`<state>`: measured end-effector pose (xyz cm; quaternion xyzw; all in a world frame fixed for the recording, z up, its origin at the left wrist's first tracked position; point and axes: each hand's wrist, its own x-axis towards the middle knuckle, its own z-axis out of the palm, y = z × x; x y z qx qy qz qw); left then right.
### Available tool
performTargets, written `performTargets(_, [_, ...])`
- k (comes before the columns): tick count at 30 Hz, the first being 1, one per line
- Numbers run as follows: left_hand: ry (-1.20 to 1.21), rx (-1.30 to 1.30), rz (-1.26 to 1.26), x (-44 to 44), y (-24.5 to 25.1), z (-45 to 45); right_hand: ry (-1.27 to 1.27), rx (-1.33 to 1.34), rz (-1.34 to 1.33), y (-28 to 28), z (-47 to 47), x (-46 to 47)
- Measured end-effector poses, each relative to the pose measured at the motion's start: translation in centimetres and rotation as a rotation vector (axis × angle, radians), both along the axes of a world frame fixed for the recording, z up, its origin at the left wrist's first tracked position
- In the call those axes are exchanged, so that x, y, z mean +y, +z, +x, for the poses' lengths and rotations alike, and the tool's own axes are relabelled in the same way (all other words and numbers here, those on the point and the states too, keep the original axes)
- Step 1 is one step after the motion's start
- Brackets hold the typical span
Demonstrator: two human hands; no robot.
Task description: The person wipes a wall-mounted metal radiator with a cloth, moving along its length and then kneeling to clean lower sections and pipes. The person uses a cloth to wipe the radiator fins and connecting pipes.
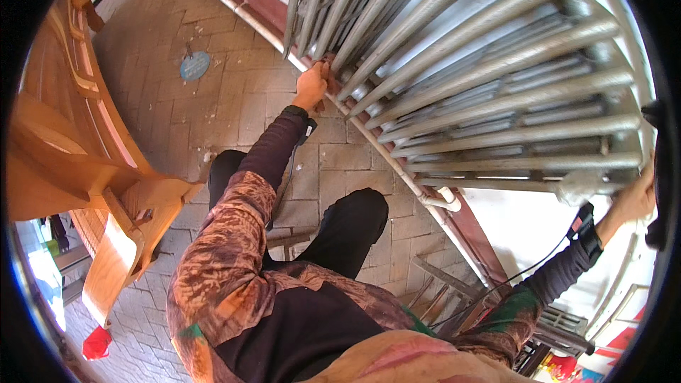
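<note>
A silver tubular metal radiator (452, 77) stands against the white wall, its upright tubes fanned out by the lens. My left hand (313, 88) is low at its far end, with curled fingers touching the lower ends of the tubes. What those fingers may hold is hidden. At the radiator's upper near corner, my right hand (630, 199) reaches up beside the wall, partly cut off by the dark picture rim. Close to it hangs a crumpled clear plastic piece (577, 186). Each wrist wears a black strap with a cable.
A white pipe (393, 162) runs along the wall base, with an elbow (449, 200) below the radiator. Carved wooden furniture (101, 170) stands left. A blue oval disc (194, 66) lies on the paving (255, 80). A wood-framed stool or rack (441, 287) is at my right.
</note>
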<state>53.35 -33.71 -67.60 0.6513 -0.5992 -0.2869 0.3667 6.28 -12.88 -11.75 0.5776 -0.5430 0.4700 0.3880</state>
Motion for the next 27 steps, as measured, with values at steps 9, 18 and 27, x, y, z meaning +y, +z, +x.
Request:
performTargets(9, [-0.326,0.611,-0.047,5.8,12.1,2.5,0.153,0.125,-0.018,-1.0,2.2,-1.1])
performTargets(18, [-0.427,0.522,-0.857,6.1,37.9,-0.1,0.080,0.008,-0.005,-1.1,3.8,-1.0])
performTargets(27, [-0.386,0.492,-1.152,1.4,45.1,-6.8,0.092,0.006,-0.009,-1.2,3.2,-0.8])
